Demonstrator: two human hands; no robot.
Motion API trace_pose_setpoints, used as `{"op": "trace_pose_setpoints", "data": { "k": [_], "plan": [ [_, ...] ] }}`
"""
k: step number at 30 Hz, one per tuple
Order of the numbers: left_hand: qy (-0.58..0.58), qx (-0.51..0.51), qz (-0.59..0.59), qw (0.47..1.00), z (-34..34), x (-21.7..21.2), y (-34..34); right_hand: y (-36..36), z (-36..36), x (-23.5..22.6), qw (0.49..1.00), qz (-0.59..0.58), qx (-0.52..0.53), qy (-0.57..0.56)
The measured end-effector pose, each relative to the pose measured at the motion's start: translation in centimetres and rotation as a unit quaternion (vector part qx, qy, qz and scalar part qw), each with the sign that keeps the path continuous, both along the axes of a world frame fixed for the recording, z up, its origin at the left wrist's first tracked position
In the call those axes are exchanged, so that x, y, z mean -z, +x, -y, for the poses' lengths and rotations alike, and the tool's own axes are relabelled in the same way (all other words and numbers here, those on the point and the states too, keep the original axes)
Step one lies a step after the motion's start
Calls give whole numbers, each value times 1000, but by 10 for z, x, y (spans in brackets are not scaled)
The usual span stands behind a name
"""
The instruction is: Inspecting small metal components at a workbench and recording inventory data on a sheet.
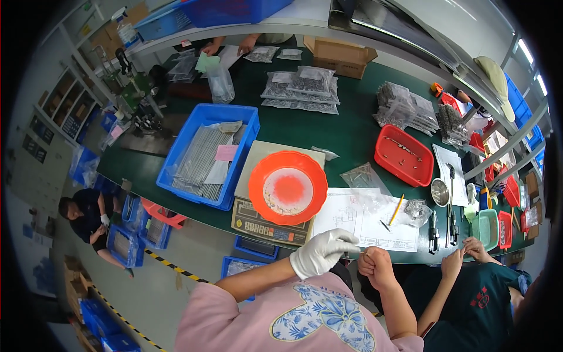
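My left hand (324, 253), in a white glove, is closed in a pinch just beyond the table's front edge. My bare right hand (376, 267) is closed beside it, fingertips almost meeting the glove's. A thin, pale sliver shows between the two hands, too small to name. In front of them lie printed drawing sheets (340, 226) with a yellow pencil (397, 209) on top. Left of the sheets is a scale (267, 226) bearing an orange scalloped bowl (318, 202), whose pale bottom has small bits scattered on it.
A blue bin (253, 126) of long thin rods stands left of the scale. A red tray (384, 161) with small metal parts and a steel bowl (439, 192) are to the right. Bagged parts (305, 88) lie at the back. A co-worker's hands (463, 255) are close on my right.
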State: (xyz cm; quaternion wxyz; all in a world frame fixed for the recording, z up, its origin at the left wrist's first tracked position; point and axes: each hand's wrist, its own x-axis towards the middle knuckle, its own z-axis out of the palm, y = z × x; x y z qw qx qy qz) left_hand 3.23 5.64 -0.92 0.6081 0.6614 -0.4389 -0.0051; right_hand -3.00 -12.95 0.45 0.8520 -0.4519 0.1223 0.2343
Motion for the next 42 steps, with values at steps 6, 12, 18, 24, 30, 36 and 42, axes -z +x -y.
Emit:
{"op": "trace_pose_setpoints", "data": {
  "k": [6, 12, 18, 24, 30, 36, 42],
  "plan": [
    [25, 177, -606, 775, -6, -13, 3, 0, -7, -6, 831, 344, 18, -438],
    [10, -67, 16, 998, 4, -5, -2, -2, 4, 4, 998, 44, 35, -29],
    [73, 246, -643, 722, -6, -8, 2, -2, -4, -22, 635, 526, -41, -564],
    [51, -26, 110, 992, 4, -7, 12, -1, -14, -8, 989, 87, 30, -113],
    [60, 80, -538, 837, -13, -35, 21, 18, -13, -8, 980, 155, 41, -121],
    [107, 167, -583, 788, -6, -43, 16, 15, -4, -17, 748, 479, -14, -459],
    [84, -38, 30, 995, 2, -27, 10, 2, -13, -14, 991, 118, 13, -63]
  ]
}}
